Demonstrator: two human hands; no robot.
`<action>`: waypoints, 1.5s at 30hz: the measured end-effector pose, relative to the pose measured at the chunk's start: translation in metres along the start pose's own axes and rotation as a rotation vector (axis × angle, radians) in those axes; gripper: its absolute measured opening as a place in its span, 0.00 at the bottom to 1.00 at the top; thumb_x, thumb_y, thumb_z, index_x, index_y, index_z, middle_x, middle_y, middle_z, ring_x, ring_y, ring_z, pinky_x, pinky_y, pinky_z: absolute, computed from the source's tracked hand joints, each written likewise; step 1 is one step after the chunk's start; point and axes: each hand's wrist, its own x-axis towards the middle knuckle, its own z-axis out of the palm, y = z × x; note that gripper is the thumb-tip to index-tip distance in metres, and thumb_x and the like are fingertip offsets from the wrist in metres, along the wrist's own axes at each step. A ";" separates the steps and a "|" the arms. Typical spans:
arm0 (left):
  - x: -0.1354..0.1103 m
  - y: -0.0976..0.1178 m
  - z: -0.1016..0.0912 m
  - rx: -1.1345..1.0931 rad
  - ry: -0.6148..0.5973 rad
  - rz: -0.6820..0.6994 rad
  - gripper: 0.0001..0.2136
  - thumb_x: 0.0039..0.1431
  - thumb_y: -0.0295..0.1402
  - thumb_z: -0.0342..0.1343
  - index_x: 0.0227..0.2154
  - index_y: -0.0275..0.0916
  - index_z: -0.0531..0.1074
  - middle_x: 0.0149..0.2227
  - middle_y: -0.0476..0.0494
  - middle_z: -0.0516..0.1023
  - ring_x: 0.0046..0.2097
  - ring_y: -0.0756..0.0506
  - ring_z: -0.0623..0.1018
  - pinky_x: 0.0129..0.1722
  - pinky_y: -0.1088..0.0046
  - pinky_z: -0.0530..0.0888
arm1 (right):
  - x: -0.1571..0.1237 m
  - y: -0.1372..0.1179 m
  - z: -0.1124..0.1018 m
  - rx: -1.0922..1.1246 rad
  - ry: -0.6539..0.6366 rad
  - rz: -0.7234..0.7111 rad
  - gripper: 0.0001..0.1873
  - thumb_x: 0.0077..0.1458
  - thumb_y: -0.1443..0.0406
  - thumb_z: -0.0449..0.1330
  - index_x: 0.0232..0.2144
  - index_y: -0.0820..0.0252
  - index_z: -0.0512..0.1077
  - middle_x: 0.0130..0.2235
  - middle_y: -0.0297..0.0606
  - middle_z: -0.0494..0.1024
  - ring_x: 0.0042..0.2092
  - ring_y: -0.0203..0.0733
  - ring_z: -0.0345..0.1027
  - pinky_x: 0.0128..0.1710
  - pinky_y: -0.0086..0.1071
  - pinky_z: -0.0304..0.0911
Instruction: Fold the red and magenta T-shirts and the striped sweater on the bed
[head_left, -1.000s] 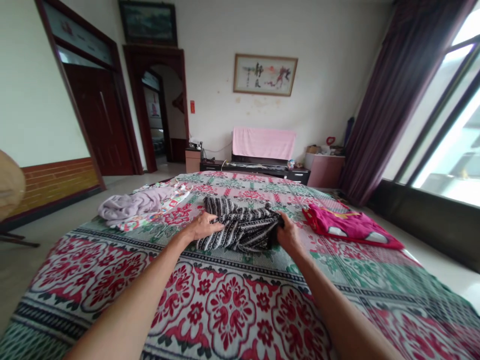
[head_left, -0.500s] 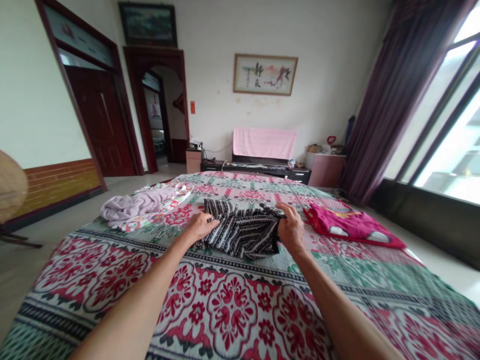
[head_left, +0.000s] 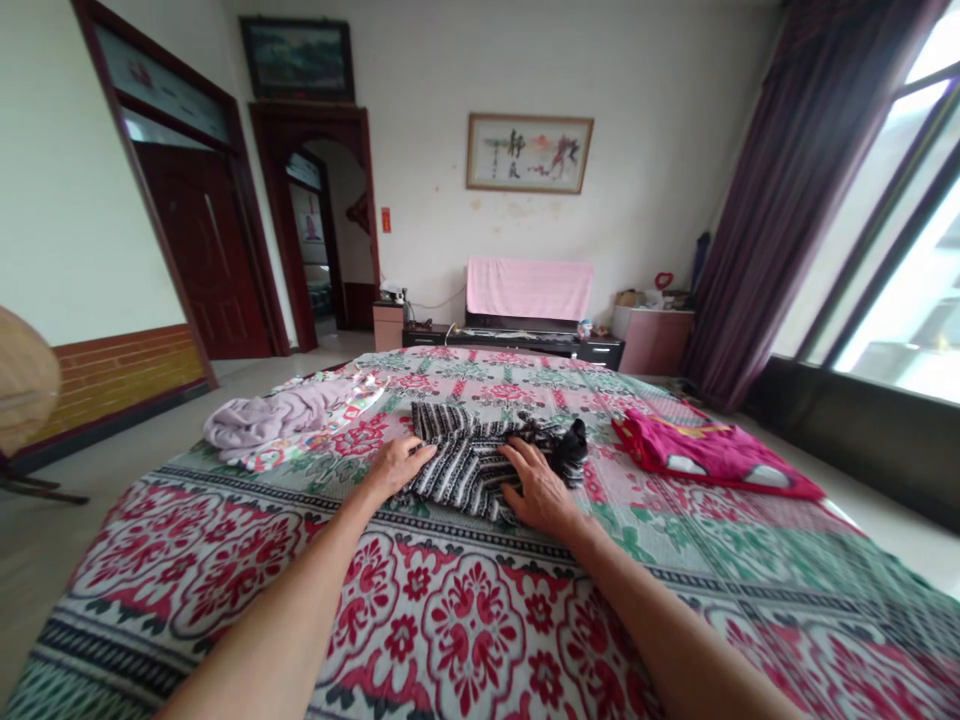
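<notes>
A black-and-white striped knit garment (head_left: pixel 457 468), its kind unclear, lies bunched and partly folded on the patterned bedspread (head_left: pixel 480 620). My left hand (head_left: pixel 396 468) is at its left edge, fingers and thumb closed on the fabric. Across the right half, my right hand (head_left: pixel 546 490) rests palm down with its fingers apart, pressing on the knit. Beyond that hand, a dark bunched end (head_left: pixel 574 443) of the garment sticks up. The garment's underside is hidden.
On the left of the bed lie a crumpled lilac cloth (head_left: pixel 277 415) and a white printed cloth (head_left: pixel 360 395). A folded magenta garment (head_left: pixel 705 450) is at the right. Past the bed's far edge stands a low black cabinet (head_left: pixel 600 352) beneath a pink cloth (head_left: pixel 529 287).
My right hand has let go of the garment's right edge and moved left, now flat on top. The right end is now bunched up. My left hand has barely moved.
</notes>
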 end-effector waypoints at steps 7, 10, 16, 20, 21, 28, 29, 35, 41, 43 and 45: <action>0.007 -0.011 0.005 -0.028 -0.038 0.011 0.19 0.54 0.48 0.47 0.24 0.38 0.71 0.21 0.51 0.65 0.28 0.50 0.66 0.30 0.76 0.60 | -0.002 0.027 -0.009 0.083 -0.121 -0.142 0.28 0.54 0.65 0.54 0.58 0.60 0.60 0.60 0.48 0.61 0.60 0.46 0.57 0.60 0.43 0.54; 0.019 -0.014 0.001 -0.005 -0.168 0.086 0.20 0.52 0.49 0.48 0.17 0.37 0.64 0.17 0.54 0.55 0.25 0.52 0.60 0.26 0.76 0.56 | -0.008 0.030 -0.008 0.117 -0.059 -0.144 0.25 0.54 0.67 0.52 0.56 0.60 0.62 0.60 0.47 0.62 0.60 0.45 0.58 0.59 0.42 0.56; 0.045 -0.005 -0.004 0.028 -0.499 0.178 0.13 0.45 0.43 0.54 0.19 0.37 0.67 0.19 0.55 0.60 0.25 0.52 0.61 0.26 0.77 0.56 | -0.011 0.029 -0.006 0.146 -0.049 -0.146 0.24 0.52 0.69 0.53 0.54 0.60 0.64 0.59 0.47 0.63 0.59 0.44 0.59 0.59 0.41 0.57; 0.049 -0.003 -0.005 0.005 -0.547 0.212 0.12 0.46 0.42 0.54 0.21 0.37 0.70 0.20 0.53 0.63 0.26 0.51 0.64 0.26 0.77 0.58 | -0.010 0.030 -0.005 0.161 -0.046 -0.123 0.24 0.52 0.69 0.53 0.53 0.59 0.65 0.58 0.46 0.64 0.58 0.45 0.61 0.58 0.42 0.58; 0.048 -0.004 -0.006 -0.015 -0.544 0.211 0.12 0.46 0.42 0.54 0.21 0.37 0.70 0.20 0.53 0.64 0.26 0.51 0.64 0.26 0.77 0.58 | -0.010 0.030 -0.005 0.164 -0.047 -0.120 0.25 0.51 0.69 0.53 0.53 0.58 0.65 0.58 0.46 0.64 0.58 0.45 0.61 0.58 0.42 0.58; 0.044 -0.020 -0.015 -0.365 -0.629 -0.008 0.17 0.46 0.49 0.57 0.22 0.37 0.67 0.20 0.53 0.65 0.23 0.52 0.63 0.24 0.76 0.58 | -0.013 0.014 -0.016 0.194 -0.124 -0.127 0.27 0.53 0.63 0.56 0.56 0.54 0.62 0.62 0.46 0.60 0.61 0.49 0.56 0.57 0.46 0.59; 0.045 -0.022 -0.015 -0.409 -0.624 -0.049 0.18 0.46 0.49 0.57 0.21 0.38 0.66 0.19 0.54 0.64 0.22 0.52 0.62 0.23 0.75 0.58 | -0.015 0.009 -0.017 0.188 -0.146 -0.139 0.29 0.52 0.61 0.58 0.57 0.54 0.60 0.63 0.46 0.57 0.62 0.51 0.54 0.58 0.48 0.58; 0.046 -0.003 -0.024 -0.669 -0.600 -0.081 0.18 0.45 0.48 0.60 0.22 0.36 0.66 0.20 0.53 0.66 0.22 0.53 0.63 0.24 0.75 0.61 | -0.021 -0.015 -0.005 0.142 -0.053 -0.153 0.42 0.44 0.65 0.63 0.62 0.51 0.54 0.67 0.44 0.45 0.65 0.58 0.43 0.60 0.56 0.53; 0.019 0.054 -0.025 -0.855 -0.808 0.054 0.19 0.47 0.44 0.61 0.37 0.35 0.75 0.35 0.42 0.78 0.33 0.48 0.74 0.36 0.71 0.70 | -0.006 -0.023 0.009 0.211 0.074 -0.072 0.53 0.41 0.66 0.63 0.65 0.56 0.41 0.66 0.49 0.46 0.65 0.58 0.45 0.58 0.52 0.57; 0.018 0.056 -0.017 -0.829 -0.812 0.112 0.18 0.49 0.44 0.60 0.37 0.34 0.75 0.35 0.42 0.78 0.34 0.48 0.75 0.36 0.70 0.71 | 0.005 -0.023 0.007 0.268 0.043 -0.043 0.41 0.44 0.68 0.58 0.61 0.58 0.53 0.58 0.50 0.64 0.57 0.54 0.61 0.52 0.46 0.64; 0.025 0.044 -0.010 -0.790 -0.653 0.109 0.20 0.52 0.45 0.56 0.39 0.33 0.75 0.34 0.41 0.78 0.32 0.47 0.75 0.34 0.70 0.71 | 0.020 -0.019 0.000 0.339 -0.054 -0.021 0.23 0.47 0.71 0.53 0.48 0.59 0.68 0.41 0.41 0.77 0.42 0.46 0.72 0.41 0.37 0.69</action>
